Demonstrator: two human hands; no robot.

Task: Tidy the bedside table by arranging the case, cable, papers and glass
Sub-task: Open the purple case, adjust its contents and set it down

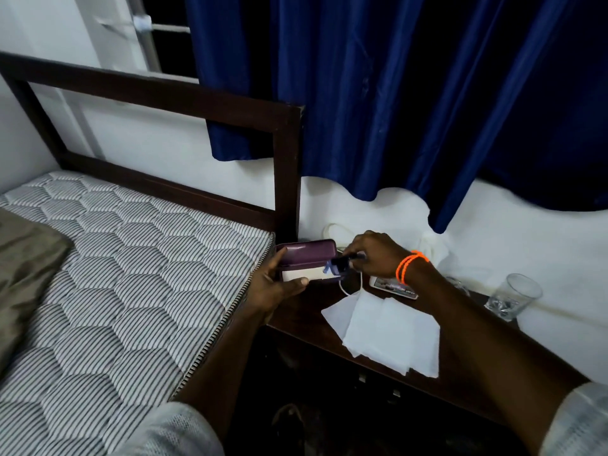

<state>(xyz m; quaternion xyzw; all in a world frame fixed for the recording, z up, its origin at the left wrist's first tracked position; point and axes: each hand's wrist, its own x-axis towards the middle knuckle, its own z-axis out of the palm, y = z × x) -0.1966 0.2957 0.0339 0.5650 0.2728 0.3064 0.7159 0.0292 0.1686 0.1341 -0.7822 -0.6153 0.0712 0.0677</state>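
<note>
Bed point(108, 291): quilted striped mattress, dark wooden headboard; fills the left of the view, its edge touching the bedside table.

Curtain point(411, 103): deep blue, hanging over the wall behind the table.

Bedside table point(316, 319): dark wood, wedged between mattress and wall; all the task's things lie on or over it.

Papers point(388, 334): several white sheets, loosely overlapped and fanned, at the table's near middle, under the right forearm. Unsorted.

Glass point(515, 296): clear tumbler, upright, far right end of the table, well apart from both hands; the right hand is the nearer.

Case point(307, 260): purple hard case, lid up, pale lining showing. Held off the table at its bed-side end, long axis running left to right, with the open right end facing the right hand.

Left hand point(279, 284): wrapped around the case's left end, thumb across the front lip, steadying it.

Right hand point(375, 255): orange band at the wrist; fingers pinched narrowly on a small dark item at the case's right end, possibly spectacles or a plug, too blurred to say.

Cable point(348, 284): white, trailing from beneath the right hand onto the table, with a loop against the wall behind.

Flat printed item point(391, 286): just beyond the papers, partly hidden by the wrist.

Judgement: the small item looks to be going in along the case's length, right to left.
</note>
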